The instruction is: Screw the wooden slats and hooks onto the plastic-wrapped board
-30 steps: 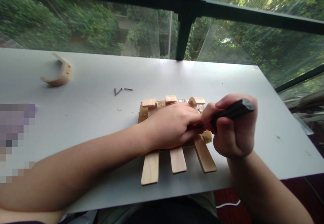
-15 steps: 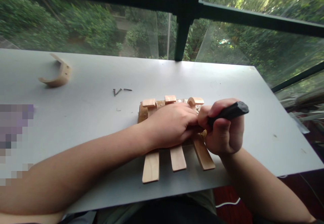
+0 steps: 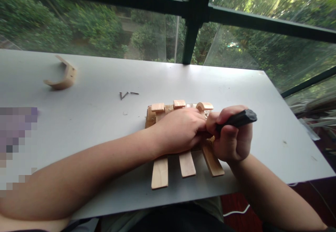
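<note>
A small wooden assembly (image 3: 160, 170) of three slats joined by curved pieces lies on the grey table (image 3: 99, 127) in front of me. My left hand (image 3: 180, 130) lies closed over its middle and presses it down. My right hand (image 3: 231, 137) is wrapped round a black tool handle (image 3: 237, 119), whose tip points into the assembly where the two hands meet. The tip itself is hidden between my hands.
A loose curved wooden piece (image 3: 61, 76) rests at the far left of the table. A few small dark nails (image 3: 127, 94) lie behind the assembly. A blurred patch covers the left edge. A window with a dark frame (image 3: 193, 22) runs along the table's far side.
My right hand with the black tool has dropped a little and drawn closer to my left hand. The left hand has stayed on the assembly.
</note>
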{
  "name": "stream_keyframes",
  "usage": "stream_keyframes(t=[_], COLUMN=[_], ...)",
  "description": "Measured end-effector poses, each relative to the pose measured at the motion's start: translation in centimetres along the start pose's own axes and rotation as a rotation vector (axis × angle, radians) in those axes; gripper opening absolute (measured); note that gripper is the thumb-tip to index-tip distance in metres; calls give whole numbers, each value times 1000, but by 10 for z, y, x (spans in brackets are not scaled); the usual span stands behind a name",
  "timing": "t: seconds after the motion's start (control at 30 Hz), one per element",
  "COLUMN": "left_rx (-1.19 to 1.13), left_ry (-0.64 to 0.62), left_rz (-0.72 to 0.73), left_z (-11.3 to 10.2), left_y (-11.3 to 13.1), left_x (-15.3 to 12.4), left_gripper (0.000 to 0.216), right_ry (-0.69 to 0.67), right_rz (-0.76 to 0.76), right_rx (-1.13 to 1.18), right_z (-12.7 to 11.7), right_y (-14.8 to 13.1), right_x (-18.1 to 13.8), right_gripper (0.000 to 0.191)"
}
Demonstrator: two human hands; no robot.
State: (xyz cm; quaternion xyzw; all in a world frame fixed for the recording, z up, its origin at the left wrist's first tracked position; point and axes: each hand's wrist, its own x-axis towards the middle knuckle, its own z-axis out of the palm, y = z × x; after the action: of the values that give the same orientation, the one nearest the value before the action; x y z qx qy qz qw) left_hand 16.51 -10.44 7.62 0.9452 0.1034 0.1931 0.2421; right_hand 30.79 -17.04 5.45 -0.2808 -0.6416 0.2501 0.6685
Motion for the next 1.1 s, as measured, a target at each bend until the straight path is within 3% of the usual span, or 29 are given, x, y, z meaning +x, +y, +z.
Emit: stream_keyframes(t=[1.1], left_rx=[-5], left_ry=[-2], left_rz=[15], left_z=[1], left_y=[-1], left_x=[2], left_gripper=[12], right_ry=[30], right_rz=[13], right_rx=[-44], right_z=[-2], right_y=[3], right_x=[-6], right_gripper=[11])
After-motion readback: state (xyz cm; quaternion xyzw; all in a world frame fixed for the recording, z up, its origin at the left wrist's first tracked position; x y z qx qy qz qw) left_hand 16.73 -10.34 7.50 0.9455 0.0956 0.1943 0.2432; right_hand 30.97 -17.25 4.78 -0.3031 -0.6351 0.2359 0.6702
